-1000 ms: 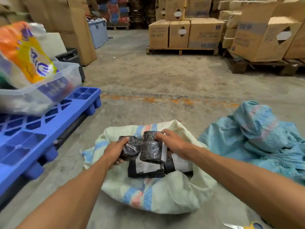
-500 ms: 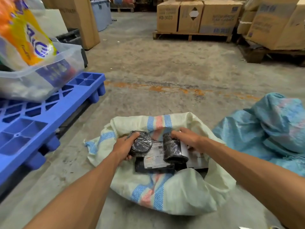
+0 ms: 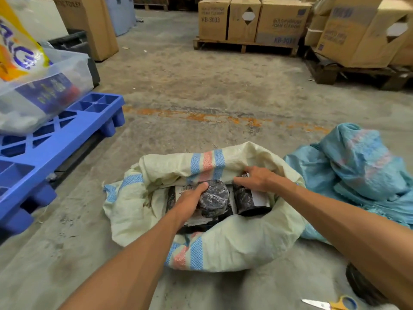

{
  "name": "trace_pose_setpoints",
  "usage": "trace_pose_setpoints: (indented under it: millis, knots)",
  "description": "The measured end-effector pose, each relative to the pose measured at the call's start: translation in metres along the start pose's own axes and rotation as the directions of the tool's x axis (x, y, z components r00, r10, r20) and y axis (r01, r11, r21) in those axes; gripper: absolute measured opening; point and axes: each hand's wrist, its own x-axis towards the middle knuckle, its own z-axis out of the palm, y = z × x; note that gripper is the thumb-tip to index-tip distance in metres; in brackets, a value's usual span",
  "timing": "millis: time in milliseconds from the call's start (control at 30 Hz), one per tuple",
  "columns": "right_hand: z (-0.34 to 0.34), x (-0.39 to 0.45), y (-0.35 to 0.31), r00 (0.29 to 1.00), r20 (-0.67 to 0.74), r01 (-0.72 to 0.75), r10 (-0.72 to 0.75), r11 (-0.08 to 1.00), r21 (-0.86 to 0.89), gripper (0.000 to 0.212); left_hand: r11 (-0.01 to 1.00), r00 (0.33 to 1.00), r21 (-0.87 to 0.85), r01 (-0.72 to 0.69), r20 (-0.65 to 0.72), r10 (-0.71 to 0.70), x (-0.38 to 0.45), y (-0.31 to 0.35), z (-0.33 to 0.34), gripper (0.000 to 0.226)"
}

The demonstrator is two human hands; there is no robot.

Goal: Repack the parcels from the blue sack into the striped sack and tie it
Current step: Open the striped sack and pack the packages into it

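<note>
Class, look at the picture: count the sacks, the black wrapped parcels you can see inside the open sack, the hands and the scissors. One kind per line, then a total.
Sacks: 2, the striped sack and the blue sack
Visible black parcels: 3, round parcel, labelled parcel, flat parcel beneath
Hands: 2, left hand, right hand
Scissors: 1
Total: 8

Left: we see a blue plastic pallet carrying a clear plastic bag.
Back: we see brown cardboard boxes on a wooden pallet.
Bottom right: yellow-handled scissors lie on the concrete floor.
</note>
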Motion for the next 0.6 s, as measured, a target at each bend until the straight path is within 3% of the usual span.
trace_pose_setpoints:
  millis: [100, 133, 267, 400, 533, 600]
  knots:
    - [-0.002, 0.001, 0.007, 0.999, 0.007, -0.032, 0.033, 0.993, -0.116, 0.068, 0.997, 0.997, 0.054, 0.054, -0.059, -0.051, 0.025, -0.019, 0.01, 0.104]
    - [-0.002, 0.001, 0.007, 0.999, 0.023, -0.037, 0.041, 0.987, -0.156, 0.066, 0.995, 0.994, 0.063, 0.083, -0.071, -0.079, 0.024, -0.015, 0.011, 0.106]
    - [-0.002, -0.005, 0.001, 0.995, 0.069, -0.042, 0.066, 0.955, -0.295, 0.058, 0.978, 0.99, 0.174, 0.113, -0.107, -0.095, 0.01, 0.004, 0.021, 0.074]
    - [-0.005, -0.004, 0.003, 0.995, 0.095, 0.058, -0.016, 0.883, -0.466, 0.04, 0.954, 0.987, 0.27, 0.13, -0.127, -0.099, 0.015, 0.0, 0.032, 0.075]
    - [-0.015, -0.012, 0.015, 0.981, 0.176, 0.164, -0.079, 0.823, -0.545, 0.051, 0.915, 0.982, 0.367, 0.169, -0.145, -0.123, 0.019, 0.006, 0.036, 0.079]
    - [-0.02, -0.022, 0.023, 0.977, 0.209, 0.145, -0.04, 0.845, -0.515, 0.088, 0.871, 0.977, 0.448, 0.203, -0.149, -0.151, 0.02, 0.013, 0.039, 0.087]
